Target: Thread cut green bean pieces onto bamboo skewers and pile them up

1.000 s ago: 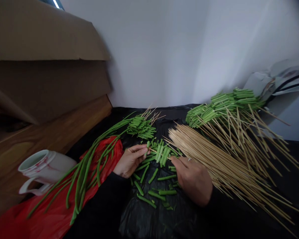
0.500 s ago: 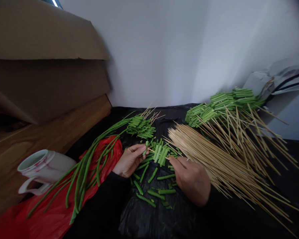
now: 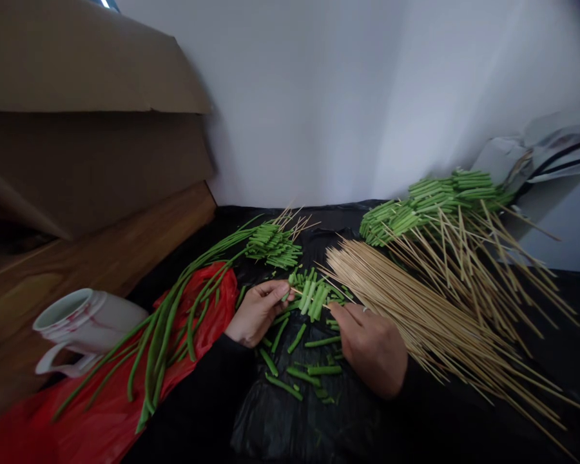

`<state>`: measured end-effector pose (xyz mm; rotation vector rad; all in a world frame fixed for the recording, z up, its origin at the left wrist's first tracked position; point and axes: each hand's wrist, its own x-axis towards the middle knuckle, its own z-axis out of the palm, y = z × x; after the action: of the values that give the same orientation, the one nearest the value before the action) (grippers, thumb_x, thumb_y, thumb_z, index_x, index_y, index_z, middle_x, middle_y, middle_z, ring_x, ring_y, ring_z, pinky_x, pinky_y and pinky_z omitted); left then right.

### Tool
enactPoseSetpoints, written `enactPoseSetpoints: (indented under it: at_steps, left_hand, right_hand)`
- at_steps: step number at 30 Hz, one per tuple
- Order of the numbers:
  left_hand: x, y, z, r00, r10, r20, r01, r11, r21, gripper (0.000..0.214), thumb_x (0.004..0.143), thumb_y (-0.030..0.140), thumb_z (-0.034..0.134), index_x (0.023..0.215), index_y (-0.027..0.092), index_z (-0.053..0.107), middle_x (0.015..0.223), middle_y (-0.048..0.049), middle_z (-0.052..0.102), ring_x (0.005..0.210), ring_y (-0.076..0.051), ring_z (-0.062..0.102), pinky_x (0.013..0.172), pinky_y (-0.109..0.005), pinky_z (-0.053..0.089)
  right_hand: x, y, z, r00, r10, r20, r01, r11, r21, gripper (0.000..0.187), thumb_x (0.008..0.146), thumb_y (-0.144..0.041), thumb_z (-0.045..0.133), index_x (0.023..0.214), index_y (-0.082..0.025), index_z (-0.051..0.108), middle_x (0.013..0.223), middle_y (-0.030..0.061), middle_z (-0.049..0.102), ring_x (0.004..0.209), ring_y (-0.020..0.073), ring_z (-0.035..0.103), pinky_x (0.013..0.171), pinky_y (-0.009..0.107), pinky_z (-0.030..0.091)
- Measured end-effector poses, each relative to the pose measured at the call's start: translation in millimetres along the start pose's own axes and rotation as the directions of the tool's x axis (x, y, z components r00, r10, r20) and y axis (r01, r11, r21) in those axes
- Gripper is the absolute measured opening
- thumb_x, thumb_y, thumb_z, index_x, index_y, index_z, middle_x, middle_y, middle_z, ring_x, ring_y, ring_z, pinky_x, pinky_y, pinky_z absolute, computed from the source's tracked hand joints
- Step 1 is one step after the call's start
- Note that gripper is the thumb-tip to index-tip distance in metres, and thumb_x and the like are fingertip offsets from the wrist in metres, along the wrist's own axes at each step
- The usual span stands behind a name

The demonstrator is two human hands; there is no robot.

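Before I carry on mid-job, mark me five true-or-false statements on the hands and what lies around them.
1. The right hand holds a thin skewer. True.
2. The left hand grips the mug. False: the left hand is at the skewer, left of the threaded pieces.
3. Long green stems lie partly over the red plastic. True.
4. The mug is at the right of the view. False: the mug is on the far left.
5. A pile of bare skewers lies right of the threaded pieces. True.
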<state>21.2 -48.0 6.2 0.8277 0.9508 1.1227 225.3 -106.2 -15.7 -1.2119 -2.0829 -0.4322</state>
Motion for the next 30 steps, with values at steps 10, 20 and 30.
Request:
enactPoseSetpoints:
  at_steps: [10,20,30]
  left_hand:
    - [0.8,-6.8,3.4,1.0,0.011,-0.024,-0.012,1.0,-0.027,0.023,0.062,0.026,0.083,0.073,0.01,0.071,0.072,-0.0046,0.07,0.069,-0.009,0.063,0.067,-0.018,0.051]
    - [1.5,-8.3,2.8,0.997,-0.073,-0.023,0.071,0.995,-0.071,0.024,0.063,0.024,0.084,0.077,0.01,0.071,0.076,-0.0058,0.073,0.067,-0.009,0.066,0.066,-0.016,0.055]
    - [-0.3,-7.7,6.0,0.995,-0.088,-0.047,0.085,0.995,-0.061,0.028,0.06,0.026,0.085,0.079,0.011,0.07,0.08,-0.0063,0.074,0.07,-0.012,0.068,0.068,-0.022,0.057]
  right_hand:
    - [0.5,-2.1,0.2,1.0,0.026,0.005,-0.026,1.0,0.003,0.028,0.089,-0.009,0.04,0.103,-0.013,0.064,0.071,0.0024,0.059,0.061,0.0151,0.05,0.056,0.032,0.027]
    - [0.8,-4.0,1.3,0.999,0.038,0.0,-0.038,0.999,-0.009,0.027,0.088,-0.009,0.041,0.103,-0.013,0.064,0.072,0.0023,0.059,0.061,0.0155,0.05,0.057,0.032,0.027]
    - [0.8,-3.3,4.2,0.999,0.037,0.01,-0.037,0.999,0.023,0.026,0.089,-0.009,0.041,0.101,-0.013,0.063,0.073,0.0025,0.06,0.061,0.0141,0.051,0.057,0.03,0.028]
